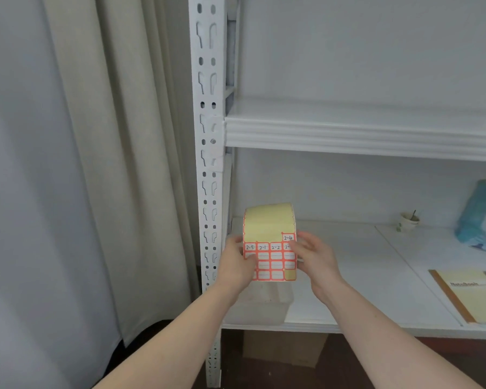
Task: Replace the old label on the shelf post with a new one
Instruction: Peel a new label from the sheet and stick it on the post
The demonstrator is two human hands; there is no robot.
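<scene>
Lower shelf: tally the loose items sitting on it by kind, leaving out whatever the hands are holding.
Notebook: 1
Small cup: 1
Blue printed pack: 1
Clear plastic container: 1
Total: 4

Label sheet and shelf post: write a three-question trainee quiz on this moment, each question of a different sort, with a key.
1. True or false: both hands hold the label sheet in front of the lower shelf.
2. Multiple choice: where are the right hand's fingertips? A) on the shelf post B) at the sheet's right edge, by the sticker marked 2-4 C) on the notebook
3. Fill in: the top of the sheet, now bare yellow backing, curls ____ from the camera.

Key: 1 true; 2 B; 3 away. The left hand grips the sheet's left edge.
</scene>
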